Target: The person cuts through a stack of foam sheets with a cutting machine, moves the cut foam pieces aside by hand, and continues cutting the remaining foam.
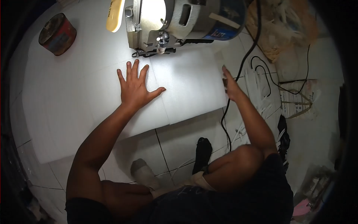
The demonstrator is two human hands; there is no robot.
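Note:
My left hand (135, 89) lies flat on a white foam sheet (74, 100), its fingers spread and thumb stretched to the right. Just beyond its fingertips stands an electric cutting machine (153, 26) with a metal body and a lit front; its base is at the sheet. A seam or cut line runs through the foam from near the base toward me. At the sheet's right edge, my right hand (233, 87) is turned on its side with a finger stretched forward; its other fingers are partly hidden. I see nothing held in it.
A round red and dark tin (57, 34) stands on the foam at upper left. The machine's black cable (244, 61) runs down past my right hand. White offcut strips (257, 89) and a plastic bag (279, 30) lie at right. My feet rest on the tiled floor (145, 143).

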